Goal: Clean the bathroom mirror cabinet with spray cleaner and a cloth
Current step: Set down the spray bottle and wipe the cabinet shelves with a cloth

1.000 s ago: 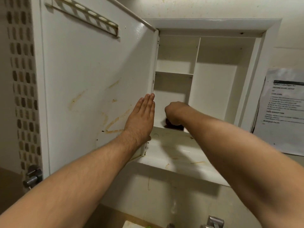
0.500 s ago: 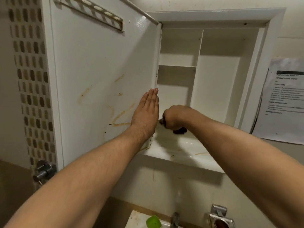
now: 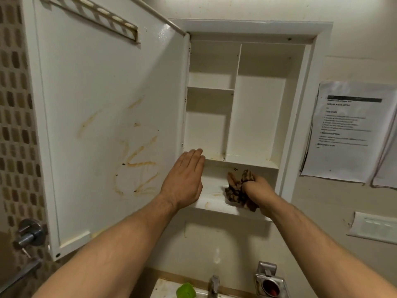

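Observation:
The white wall cabinet (image 3: 266, 104) stands open with bare shelves inside. Its door (image 3: 103, 100) swings out to the left and carries orange-brown streaks on its inner face. My left hand (image 3: 184, 179) lies flat with fingers together against the door's hinge edge. My right hand (image 3: 257, 190) grips a crumpled dark brown patterned cloth (image 3: 236, 190) and presses it on the bottom shelf (image 3: 214, 201), which has brownish smears. A green cap (image 3: 185, 290), perhaps of the spray bottle, peeks in at the bottom edge.
Below are a sink with a tap (image 3: 213, 284) and a metal fitting (image 3: 269, 280) on the wall. Printed sheets (image 3: 348, 130) hang right of the cabinet, a white switch plate (image 3: 373, 226) under them. A metal valve (image 3: 32, 233) sticks out of the tiled wall at left.
My right hand slid the cloth from the shelf's back left to its front right. The view tilted down, so the sink and green cap came into sight. My left hand stayed on the door.

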{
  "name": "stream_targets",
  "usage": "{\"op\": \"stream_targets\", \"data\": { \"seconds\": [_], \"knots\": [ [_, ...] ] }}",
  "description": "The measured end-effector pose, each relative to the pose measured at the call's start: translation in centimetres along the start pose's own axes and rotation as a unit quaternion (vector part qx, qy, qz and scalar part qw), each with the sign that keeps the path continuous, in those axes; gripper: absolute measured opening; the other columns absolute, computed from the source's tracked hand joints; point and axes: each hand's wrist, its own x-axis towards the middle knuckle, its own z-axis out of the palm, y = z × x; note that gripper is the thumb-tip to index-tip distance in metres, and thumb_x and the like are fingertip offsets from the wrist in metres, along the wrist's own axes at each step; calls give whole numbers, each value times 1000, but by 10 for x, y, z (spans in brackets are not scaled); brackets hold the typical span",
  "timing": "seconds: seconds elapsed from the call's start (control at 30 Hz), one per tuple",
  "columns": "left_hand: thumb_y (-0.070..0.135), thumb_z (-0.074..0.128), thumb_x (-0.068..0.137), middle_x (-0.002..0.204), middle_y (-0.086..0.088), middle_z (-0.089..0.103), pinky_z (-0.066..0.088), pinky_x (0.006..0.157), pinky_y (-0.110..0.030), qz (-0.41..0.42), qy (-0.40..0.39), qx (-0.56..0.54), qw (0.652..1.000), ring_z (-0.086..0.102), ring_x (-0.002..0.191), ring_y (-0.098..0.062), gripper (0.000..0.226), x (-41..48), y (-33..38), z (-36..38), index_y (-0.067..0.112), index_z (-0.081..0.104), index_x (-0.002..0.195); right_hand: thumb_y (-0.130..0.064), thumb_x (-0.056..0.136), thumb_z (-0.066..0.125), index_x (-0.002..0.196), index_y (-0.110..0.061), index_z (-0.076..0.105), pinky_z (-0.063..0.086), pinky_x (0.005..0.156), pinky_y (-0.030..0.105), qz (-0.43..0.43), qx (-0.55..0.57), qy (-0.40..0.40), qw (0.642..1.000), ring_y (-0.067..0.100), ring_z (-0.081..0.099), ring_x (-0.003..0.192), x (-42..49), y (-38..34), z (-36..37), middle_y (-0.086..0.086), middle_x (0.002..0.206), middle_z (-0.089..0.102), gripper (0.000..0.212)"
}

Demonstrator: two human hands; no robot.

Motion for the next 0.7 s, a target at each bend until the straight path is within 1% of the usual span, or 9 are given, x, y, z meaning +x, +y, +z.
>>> {"op": "stream_targets", "data": {
  "seconds": [0.07,0.2,0.27,0.33,0.4,0.47,0.53,0.6,0.7],
  "knots": [
    [26,49,95,165,-21,27,11,129,-43,-11,-12,-6,1000,27,153,-35,70,-2,0,2,-1,32,156,-4,92,47,87,-9,63,48,43,25,-44,-29,-3,999,14,67,49,-7,1,10,0,62,74,18],
    [25,53,92,161,-23,35,9,127,-40,-43,-13,-11,999,33,150,-36,70,0,-7,3,-4,36,154,-15,86,52,90,-31,65,50,52,17,-306,-113,110,939,3,68,68,-7,-30,33,-11,78,72,21],
    [22,55,90,158,-24,39,15,127,-40,-50,-1,-27,998,36,148,-36,68,1,-8,3,-5,40,151,-10,85,58,112,-26,67,48,74,21,-458,-169,182,854,8,63,93,7,-61,38,-8,103,71,33],
    [18,57,89,157,-26,40,21,127,-40,-64,16,-49,997,38,148,-36,67,3,-6,1,-7,41,150,-9,87,63,124,-13,67,47,83,34,-537,-343,209,742,24,57,113,24,-91,41,6,120,66,38],
    [16,59,89,158,-26,38,19,124,-37,-83,33,-68,994,37,148,-36,68,4,-7,-1,-8,40,150,-30,100,57,130,-13,67,35,113,48,-467,-620,152,611,34,51,131,44,-113,44,13,131,64,36],
    [14,59,88,161,-25,33,21,120,-33,-92,37,-81,992,37,148,-34,70,5,-12,-2,-7,37,151,-45,107,42,140,-20,62,11,127,48,-336,-794,82,500,31,45,140,58,-120,52,8,140,63,46],
    [13,58,88,164,-24,28,28,119,-32,-87,37,-94,991,38,148,-33,72,6,-19,-3,-6,34,153,-41,109,39,144,-21,57,20,125,44,-282,-817,45,501,27,49,138,64,-124,66,4,143,61,44],
    [14,57,88,166,-23,23,29,119,-32,-78,27,-99,992,35,149,-32,75,5,-21,-4,-4,30,156,-26,107,46,146,-17,53,42,112,40,-253,-786,10,564,25,56,130,65,-129,76,3,141,60,40],
    [14,54,89,168,-23,18,21,122,-30,-81,15,-102,991,30,152,-31,75,-2,-19,-3,-4,27,157,-14,103,47,130,-14,62,56,92,37,-218,-762,-19,609,24,62,102,60,-128,80,4,112,63,31]
  ]
}}
